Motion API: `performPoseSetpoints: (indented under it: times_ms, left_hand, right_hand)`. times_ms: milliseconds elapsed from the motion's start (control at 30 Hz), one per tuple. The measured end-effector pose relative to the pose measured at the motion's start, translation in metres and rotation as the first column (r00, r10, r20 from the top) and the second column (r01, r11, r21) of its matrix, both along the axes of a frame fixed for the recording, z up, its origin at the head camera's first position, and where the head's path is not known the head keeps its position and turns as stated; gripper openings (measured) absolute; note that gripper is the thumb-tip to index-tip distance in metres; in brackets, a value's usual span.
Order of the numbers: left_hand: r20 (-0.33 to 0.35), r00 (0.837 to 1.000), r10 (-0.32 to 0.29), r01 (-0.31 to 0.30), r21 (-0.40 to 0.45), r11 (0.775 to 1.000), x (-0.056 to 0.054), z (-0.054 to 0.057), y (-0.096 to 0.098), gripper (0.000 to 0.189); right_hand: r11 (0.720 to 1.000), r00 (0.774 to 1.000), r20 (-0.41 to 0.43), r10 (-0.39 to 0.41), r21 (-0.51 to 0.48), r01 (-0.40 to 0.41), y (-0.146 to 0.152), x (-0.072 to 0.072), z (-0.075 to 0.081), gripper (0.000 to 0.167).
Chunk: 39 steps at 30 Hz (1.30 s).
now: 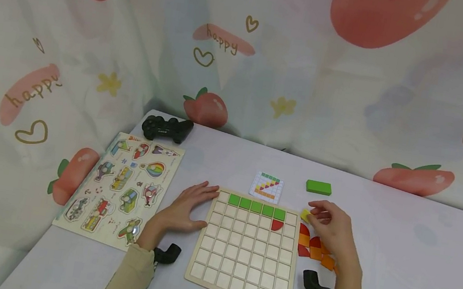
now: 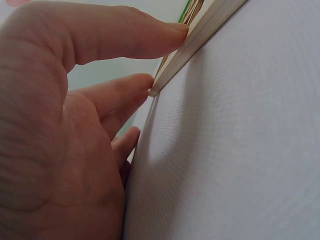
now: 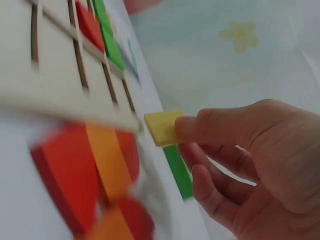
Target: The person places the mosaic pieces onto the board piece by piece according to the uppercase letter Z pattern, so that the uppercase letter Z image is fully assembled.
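Observation:
A wooden grid board lies flat on the table, with several green square tiles in its far row and one red rounded tile below the row's right end. Along the board's left edge, my left hand rests with straight fingers; thumb and fingertips touch the rim in the left wrist view. My right hand pinches a yellow tile between thumb and fingers, just off the board's far right corner. Red and orange tiles lie in a loose heap along the board's right side, partly hidden by that hand.
A pattern card lies behind the board, and a green block is at its right. To the left are a picture puzzle board and a black game controller. A printed curtain borders the table.

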<state>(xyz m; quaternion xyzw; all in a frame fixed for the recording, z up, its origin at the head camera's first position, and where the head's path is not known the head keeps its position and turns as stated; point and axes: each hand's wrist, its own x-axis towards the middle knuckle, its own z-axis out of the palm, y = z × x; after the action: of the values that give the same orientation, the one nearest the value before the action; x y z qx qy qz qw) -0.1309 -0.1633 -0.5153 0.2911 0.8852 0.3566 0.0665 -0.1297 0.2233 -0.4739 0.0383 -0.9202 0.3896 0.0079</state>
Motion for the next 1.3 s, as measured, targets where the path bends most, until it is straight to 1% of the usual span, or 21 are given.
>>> performPoseSetpoints:
  times_ms: [100,167,233,300,367,433,567,700,900,1167,1233,1300]
  left_hand:
    - [-0.003,1.000,0.002,-0.002,-0.002,1.000,0.000,0.000,0.000,0.078]
    - [-0.002,1.000,0.004,-0.004,-0.004,1.000,0.000,0.000,0.000,0.078]
    - [0.001,1.000,0.007,-0.007,-0.001,1.000,0.000,0.000,0.000,0.077]
    - [0.001,1.000,0.008,-0.008,0.000,1.000,0.000,-0.001,0.000,0.077]
    - [-0.001,1.000,0.008,-0.008,0.001,1.000,0.000,-0.001,0.000,0.077]
    - [0.003,1.000,0.009,-0.009,-0.005,1.000,0.000,-0.001,0.001,0.077]
    - [0.006,1.000,0.009,-0.009,-0.009,1.000,-0.001,-0.001,0.001,0.076]
    - [0.009,1.000,0.006,-0.006,-0.013,1.000,-0.001,0.001,0.002,0.076]
    - [0.001,1.000,0.001,-0.001,-0.005,1.000,-0.001,0.004,0.002,0.076]
    - [0.004,1.000,0.007,-0.007,-0.019,1.000,-0.002,0.001,0.002,0.077]
    - [0.005,1.000,0.011,-0.011,-0.020,1.000,-0.001,0.000,0.002,0.077]
    - [0.006,1.000,0.014,-0.014,-0.011,1.000,0.000,-0.001,0.001,0.076]
  right_hand:
    - [0.993,0.996,-0.044,0.082,-0.081,-0.085,-0.018,-0.003,0.001,0.029]
    - [0.978,0.986,-0.060,0.155,-0.131,-0.162,-0.031,-0.004,0.000,0.029]
    - [0.957,0.972,-0.055,0.229,-0.173,-0.235,-0.044,-0.005,-0.002,0.028]
    - [0.941,0.958,-0.038,0.283,-0.185,-0.285,-0.054,-0.004,-0.004,0.026]
    - [0.933,0.949,-0.025,0.313,-0.175,-0.313,-0.061,-0.003,-0.006,0.025]
    - [0.935,0.947,-0.020,0.321,-0.152,-0.321,-0.064,-0.002,-0.007,0.024]
    - [0.943,0.949,-0.020,0.315,-0.104,-0.315,-0.065,-0.002,-0.011,0.024]
    - [0.946,0.950,-0.011,0.313,-0.080,-0.313,-0.066,-0.004,-0.013,0.023]
    - [0.949,0.951,0.020,0.309,-0.075,-0.307,-0.069,-0.002,-0.012,0.031]
    - [0.948,0.949,-0.001,0.316,-0.050,-0.315,-0.062,-0.003,-0.008,0.030]
    - [0.954,0.955,-0.015,0.295,-0.046,-0.295,-0.055,-0.003,-0.006,0.031]
    - [0.968,0.968,-0.032,0.250,-0.027,-0.251,-0.044,-0.001,-0.001,0.032]
